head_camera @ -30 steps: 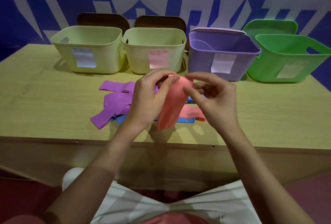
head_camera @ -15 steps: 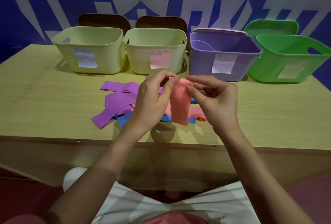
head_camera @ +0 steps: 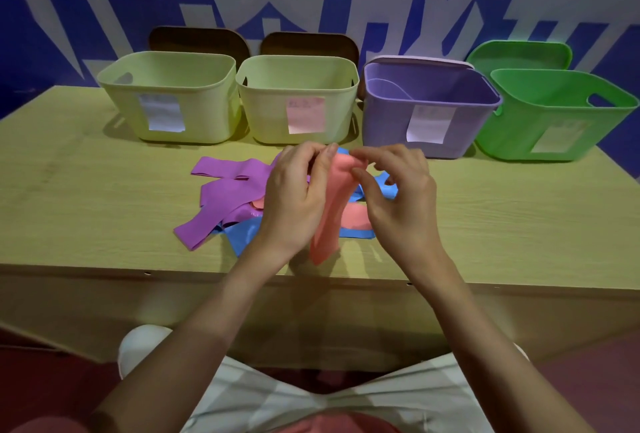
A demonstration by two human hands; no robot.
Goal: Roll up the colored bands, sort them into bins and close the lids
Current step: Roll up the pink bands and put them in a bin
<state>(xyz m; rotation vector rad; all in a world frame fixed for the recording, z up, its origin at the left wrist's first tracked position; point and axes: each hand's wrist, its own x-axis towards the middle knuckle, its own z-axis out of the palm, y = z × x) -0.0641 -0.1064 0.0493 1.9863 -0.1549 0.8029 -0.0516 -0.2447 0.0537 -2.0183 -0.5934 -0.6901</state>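
A pink band hangs above the table, pinched at its top end by my left hand and my right hand. Its lower end dangles near the table's front edge. Under my hands lies a pile of bands: purple ones to the left, blue ones beneath, another pink one in the middle. Four open bins stand in a row behind: two pale yellow bins, a purple bin and a green bin.
Lids lean behind the bins: two brown lids, a lilac lid and a green lid. The wooden table has its front edge close to my lap. A blue and white wall stands behind.
The hanging part of the pink band has swung and lengthened toward the table's front edge. Both hands stay at its top end with the fingers shifting.
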